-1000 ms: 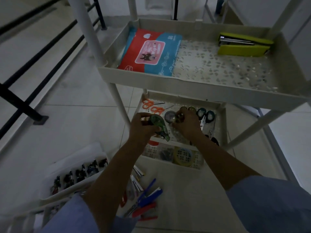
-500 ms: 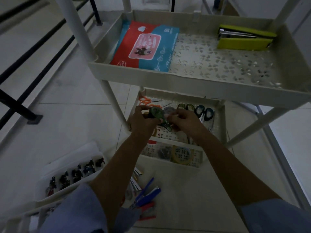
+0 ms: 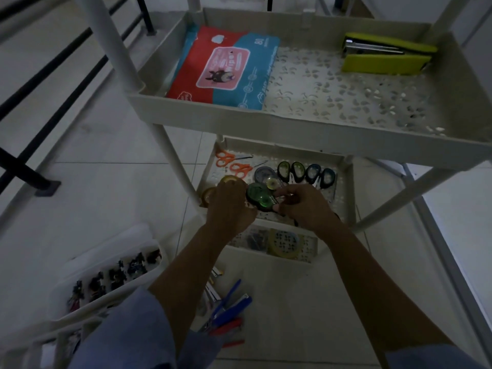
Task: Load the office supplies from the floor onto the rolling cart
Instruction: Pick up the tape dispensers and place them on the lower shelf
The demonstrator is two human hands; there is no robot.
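Over the cart's middle shelf (image 3: 350, 193), the left hand (image 3: 229, 206) and right hand (image 3: 300, 206) are pinching a green correction-tape dispenser (image 3: 259, 199) between curled fingers.

I'm finding open room inside the top tray (image 3: 292, 123), between the wipes pack (image 3: 226, 67) at its left end and the green stapler (image 3: 386, 53) at its back right corner. Under the top tray, my left hand (image 3: 229, 206) and right hand (image 3: 300, 206), gripping a green correction tape (image 3: 259, 198), are filling the narrow gap, with orange scissors (image 3: 231, 162) crowding behind them.
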